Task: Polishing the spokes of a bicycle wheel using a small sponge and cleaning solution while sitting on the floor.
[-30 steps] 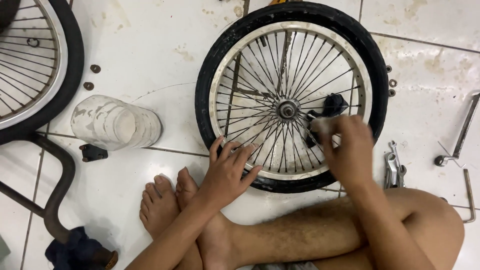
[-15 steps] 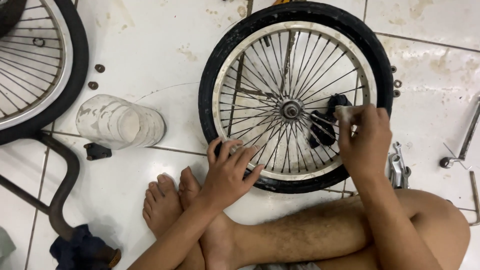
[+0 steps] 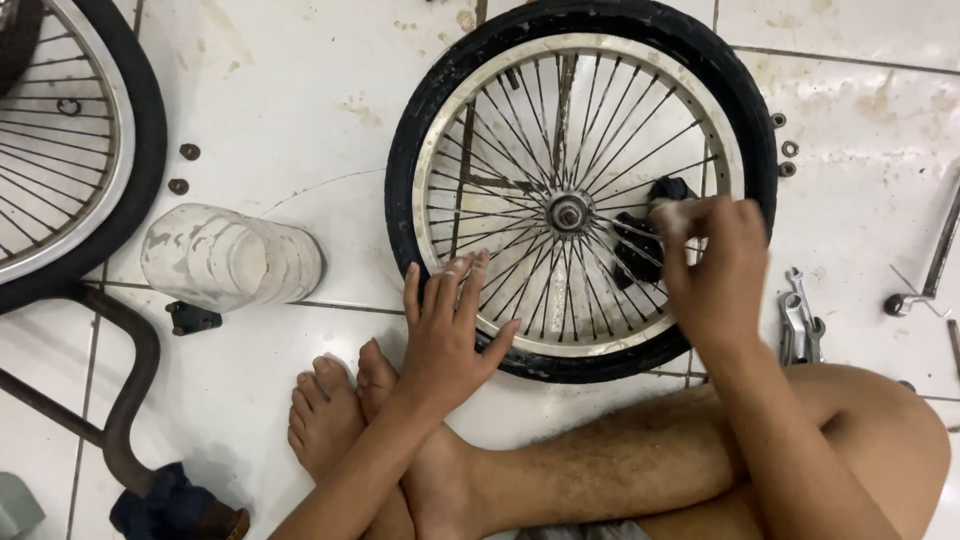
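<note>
Bike wheel [image 3: 580,190] lies flat on the tile floor [image 3: 300,90], left hand [image 3: 445,325] spread open pinning the rim steady while right hand [image 3: 715,265] pinches a spoke.

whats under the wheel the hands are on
White floor tiles show through the spokes of the bicycle wheel. A dark rag lies by the right hand; whether it passes under the spokes is hidden.
</note>
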